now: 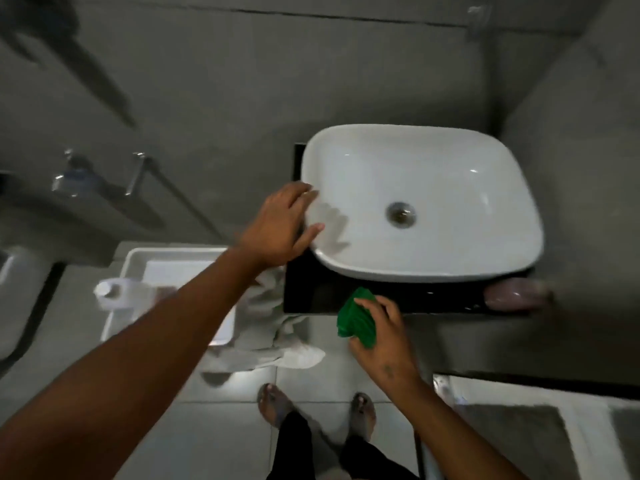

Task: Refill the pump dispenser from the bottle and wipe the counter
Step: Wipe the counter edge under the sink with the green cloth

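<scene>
While the left hand (280, 225) rests with fingers spread on the basin (450, 188) rim, the right hand (384, 334) fingers grip a green cloth (356, 318) at the black table (311, 292) front edge. Bottle (117, 293) sits far left of both; a pinkish dispenser (516, 293), blurred, lies right.

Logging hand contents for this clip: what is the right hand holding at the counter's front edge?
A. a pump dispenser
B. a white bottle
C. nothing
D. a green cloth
D: the right hand has a bunched green cloth in its grip at the black counter edge, below the white basin.
</scene>
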`<state>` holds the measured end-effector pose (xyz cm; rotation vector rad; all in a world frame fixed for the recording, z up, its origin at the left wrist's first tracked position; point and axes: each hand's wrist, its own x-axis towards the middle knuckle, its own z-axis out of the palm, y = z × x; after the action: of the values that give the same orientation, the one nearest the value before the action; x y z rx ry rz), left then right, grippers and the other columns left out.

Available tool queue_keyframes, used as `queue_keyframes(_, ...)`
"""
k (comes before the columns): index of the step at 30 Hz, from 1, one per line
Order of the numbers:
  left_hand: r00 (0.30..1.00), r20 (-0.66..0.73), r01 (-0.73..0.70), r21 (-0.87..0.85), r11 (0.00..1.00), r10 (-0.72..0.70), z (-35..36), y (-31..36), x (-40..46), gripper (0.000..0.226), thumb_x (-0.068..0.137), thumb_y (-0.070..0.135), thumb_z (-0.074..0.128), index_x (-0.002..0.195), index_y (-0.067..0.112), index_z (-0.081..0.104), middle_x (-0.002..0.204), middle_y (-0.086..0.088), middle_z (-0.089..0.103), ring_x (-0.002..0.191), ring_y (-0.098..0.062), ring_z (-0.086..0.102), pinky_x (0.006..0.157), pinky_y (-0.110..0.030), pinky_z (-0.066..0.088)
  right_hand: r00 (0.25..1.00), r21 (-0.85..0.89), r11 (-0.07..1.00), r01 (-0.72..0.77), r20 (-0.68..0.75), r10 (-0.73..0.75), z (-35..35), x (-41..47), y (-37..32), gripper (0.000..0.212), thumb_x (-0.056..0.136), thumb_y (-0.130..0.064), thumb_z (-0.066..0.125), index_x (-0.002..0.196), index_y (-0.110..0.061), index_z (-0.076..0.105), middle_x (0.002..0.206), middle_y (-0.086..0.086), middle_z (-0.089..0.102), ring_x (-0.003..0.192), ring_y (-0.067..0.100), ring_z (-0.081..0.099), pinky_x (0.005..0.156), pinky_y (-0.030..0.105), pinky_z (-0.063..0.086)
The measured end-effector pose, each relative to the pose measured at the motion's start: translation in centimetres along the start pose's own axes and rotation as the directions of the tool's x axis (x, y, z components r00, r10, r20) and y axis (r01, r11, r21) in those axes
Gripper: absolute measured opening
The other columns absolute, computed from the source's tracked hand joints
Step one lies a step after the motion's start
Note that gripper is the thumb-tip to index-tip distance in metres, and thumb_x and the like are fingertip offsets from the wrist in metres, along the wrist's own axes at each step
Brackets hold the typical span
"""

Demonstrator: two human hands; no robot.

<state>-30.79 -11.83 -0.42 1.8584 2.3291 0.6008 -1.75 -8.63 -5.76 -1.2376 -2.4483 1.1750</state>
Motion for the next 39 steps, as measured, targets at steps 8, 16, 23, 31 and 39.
queue_keyframes(8,0.987,0.144,-0.081,0.082,0.993,0.069,3.0,-1.1,2.1,0.091,0.100,0.069,0.023,0.147,-0.005,0.047,0.156,-0.031,0.039,0.151,-0.047,0.024,0.121,-0.064,0.021,0.913,0.054,0.947,-0.316,-0.254,0.319,-9.0,-0.1,11.9,0.068,0.077,-0.007,0.079,0.140,-0.010,0.053,0.147,0.019,0.042,0.129,0.037,0.051,0.109,0.047,0.044)
queue_keyframes(16,0.985,0.162,-0.085,0.104,0.991,0.067,2.9,-1.6,2.1,0.086,0.100,0.065,0.026,0.152,-0.002,0.040,0.160,-0.027,0.034,0.155,-0.042,0.017,0.123,-0.061,0.018,0.874,-0.115,0.912,-0.393,-0.355,0.332,-5.8,2.9,12.5,0.056,0.090,-0.022,0.067,0.143,-0.012,0.052,0.159,0.017,0.032,0.134,0.041,0.039,0.110,0.044,0.040)
queue_keyframes(23,0.982,0.153,-0.120,0.049,0.991,0.112,3.4,-2.4,1.9,0.076,0.099,0.054,0.035,0.156,0.004,0.034,0.163,-0.021,0.029,0.157,-0.037,0.008,0.126,-0.056,0.012,0.844,-0.223,0.856,-0.466,-0.402,0.354,-1.4,5.8,8.2,0.059,0.094,-0.047,0.052,0.143,-0.014,0.053,0.162,0.015,0.028,0.141,0.041,0.028,0.115,0.054,0.029)
queue_keyframes(31,0.968,0.201,-0.159,0.015,0.987,0.153,2.1,-3.0,2.1,0.081,0.097,0.058,0.031,0.158,0.004,0.028,0.166,-0.020,0.024,0.158,-0.033,0.002,0.124,-0.062,0.013,0.923,-0.366,0.856,-0.365,-0.259,0.283,-0.9,3.3,9.3,0.055,0.105,-0.046,0.032,0.155,-0.025,0.034,0.168,0.006,0.014,0.152,0.035,0.014,0.121,0.047,0.016)
queue_keyframes(39,0.964,0.189,-0.187,-0.018,0.982,0.187,2.5,-3.5,1.9,0.086,0.099,0.064,0.029,0.159,0.003,0.024,0.167,-0.020,0.020,0.158,-0.034,-0.001,0.127,-0.052,0.007,0.960,-0.325,0.905,-0.274,-0.150,0.236,8.8,3.9,-0.3,0.058,0.103,-0.046,0.034,0.154,-0.019,0.034,0.168,0.012,0.013,0.152,0.036,0.013,0.122,0.049,0.014)
